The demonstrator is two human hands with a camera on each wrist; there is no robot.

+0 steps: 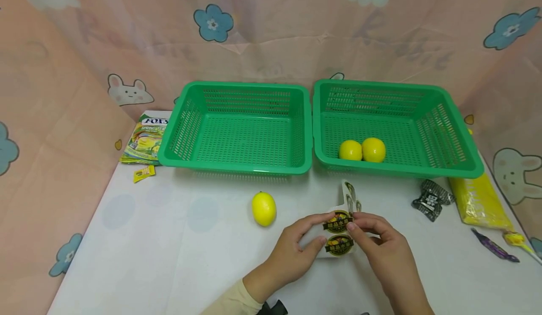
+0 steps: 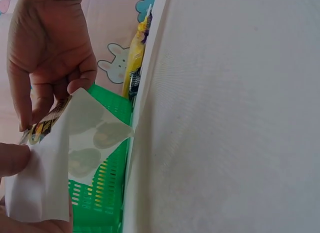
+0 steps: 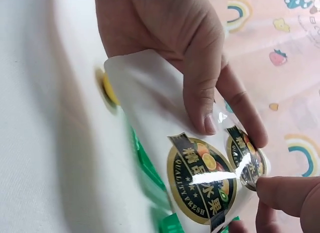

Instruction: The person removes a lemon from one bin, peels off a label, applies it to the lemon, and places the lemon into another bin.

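My left hand (image 1: pixel 292 249) holds a white sheet of stickers (image 1: pixel 339 246) above the table, thumb on the front and fingers behind. Two oval black-and-gold fruit stickers show on its front, and the far part of the sheet bends upward. At the right edge, my right hand (image 1: pixel 387 254) pinches the sheet beside the upper sticker (image 3: pixel 246 158) between thumb and finger. Whether that sticker's edge is lifted, I cannot tell. A yellow lemon (image 1: pixel 264 209) lies on the table left of my hands. Two more lemons (image 1: pixel 373 150) sit in the right green basket (image 1: pixel 398 170).
Another green basket (image 1: pixel 237 165) stands at the left. Beside it are a Fox's candy bag (image 1: pixel 146 141) and a small yellow candy (image 1: pixel 144 173). On the right lie a black wrapped candy (image 1: pixel 432 200), a yellow packet (image 1: pixel 480 202), a purple candy (image 1: pixel 494 247) and a lollipop (image 1: pixel 514 239).
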